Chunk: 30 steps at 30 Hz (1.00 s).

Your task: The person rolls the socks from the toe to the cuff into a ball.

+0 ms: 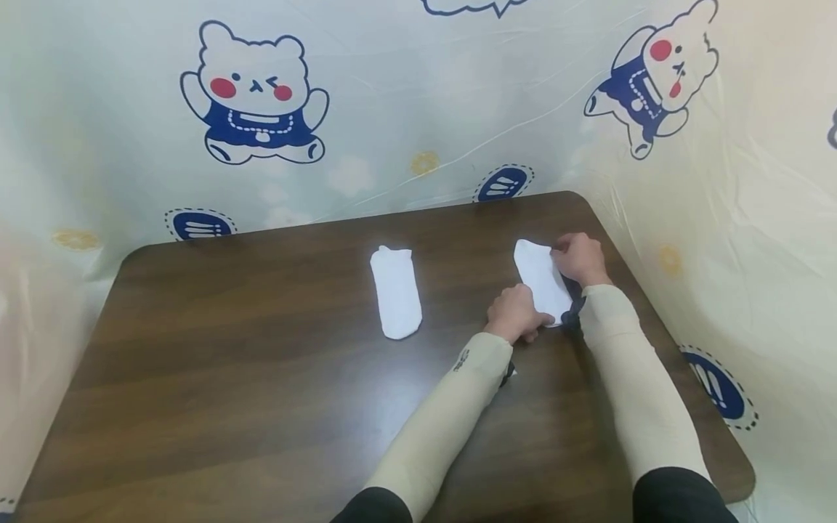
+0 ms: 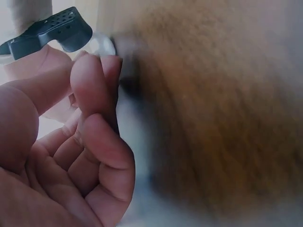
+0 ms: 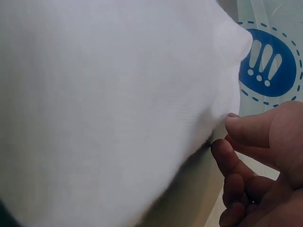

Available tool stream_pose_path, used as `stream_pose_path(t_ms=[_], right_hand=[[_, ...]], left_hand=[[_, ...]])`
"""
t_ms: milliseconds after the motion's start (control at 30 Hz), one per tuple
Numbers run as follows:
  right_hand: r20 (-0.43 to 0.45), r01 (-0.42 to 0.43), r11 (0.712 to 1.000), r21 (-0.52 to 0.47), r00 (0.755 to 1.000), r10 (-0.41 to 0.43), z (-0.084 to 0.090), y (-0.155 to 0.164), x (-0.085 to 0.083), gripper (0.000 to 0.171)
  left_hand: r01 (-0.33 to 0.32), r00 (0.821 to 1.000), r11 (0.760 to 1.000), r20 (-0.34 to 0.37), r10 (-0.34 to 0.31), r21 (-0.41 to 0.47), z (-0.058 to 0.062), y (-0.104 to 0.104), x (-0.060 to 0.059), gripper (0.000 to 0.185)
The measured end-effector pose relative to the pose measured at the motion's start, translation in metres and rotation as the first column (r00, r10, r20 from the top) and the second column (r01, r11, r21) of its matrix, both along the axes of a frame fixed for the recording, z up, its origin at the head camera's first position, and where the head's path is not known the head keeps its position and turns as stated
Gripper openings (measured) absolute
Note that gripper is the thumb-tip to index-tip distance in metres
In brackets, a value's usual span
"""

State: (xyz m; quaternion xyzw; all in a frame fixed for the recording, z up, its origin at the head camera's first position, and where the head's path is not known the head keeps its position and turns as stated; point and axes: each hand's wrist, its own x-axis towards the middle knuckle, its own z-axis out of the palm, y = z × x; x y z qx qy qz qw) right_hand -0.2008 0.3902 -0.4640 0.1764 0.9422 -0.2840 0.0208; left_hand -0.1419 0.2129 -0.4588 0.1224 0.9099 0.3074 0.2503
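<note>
Item: right sock (image 1: 540, 280), far right on table (image 1: 261, 407). Our right hand (image 1: 579, 258) pinches its far edge; left hand (image 1: 516, 314) curled on near end. Left sock (image 1: 396, 292) lies flat mid-table, untouched. We judge pairing barely begun.

head view above table (image 1: 261, 378), wrist views close on sock (image 3: 104, 104)

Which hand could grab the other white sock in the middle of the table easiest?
Probably the left hand: it lies nearer the middle sock. The right hand pinches the far side of the right sock.
</note>
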Motion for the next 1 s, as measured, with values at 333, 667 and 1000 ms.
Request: stream_pose_path(t_ms=[333, 667, 1000], right_hand=[[0.003, 0.004, 1.0, -0.02, 1.0, -0.004, 0.002, -0.003, -0.001, 0.028], [-0.01, 0.011, 1.0, -0.02, 1.0, -0.011, -0.001, -0.006, -0.006, 0.03], [-0.117, 0.017, 0.999, 0.03, 0.993, -0.014, 0.014, -0.008, -0.01, 0.02]], left_hand=[[-0.067, 0.998, 0.998, -0.001, 0.067, -0.005, 0.0, 0.005, -0.006, 0.033], [-0.065, 0.998, 0.997, 0.009, 0.066, -0.044, -0.003, 0.007, -0.01, 0.024], [-0.063, 0.998, 0.998, 0.016, 0.062, 0.028, 0.008, 0.001, -0.009, 0.022]])
